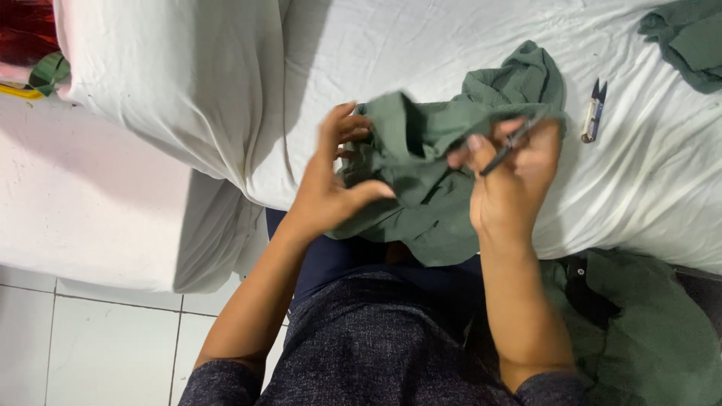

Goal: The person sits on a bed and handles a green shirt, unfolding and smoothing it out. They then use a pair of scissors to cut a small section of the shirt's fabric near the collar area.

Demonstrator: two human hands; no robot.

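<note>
- The left hand is partly spread, its thumb pressed over the near edge of a green garment while the fingers sit behind the bunched cloth, so it grips the fabric loosely.
- The right hand is closed around a thin dark tool, which lies slanted between thumb and forefinger; the same hand also pinches a fold of the garment at its upper edge.
- The green garment is held up between the two hands, above the person's lap, and its far end trails onto the white sheet of the bed.
- The cloth is blurred where the hands meet it, so the tool's exact kind cannot be told.
- A small thread snip with a pale handle and dark pointed blades lies on the sheet, just to the right of the garment and apart from both hands.
- A second piece of green cloth lies crumpled at the top right corner of the bed.
- A further heap of green fabric with a dark patch rests low on the right, beside the right forearm.
- At the top left edge sits a red object, with a green strip and a yellow band just below it; no label can be made out on them.
- White floor tiles show at the bottom left.
</note>
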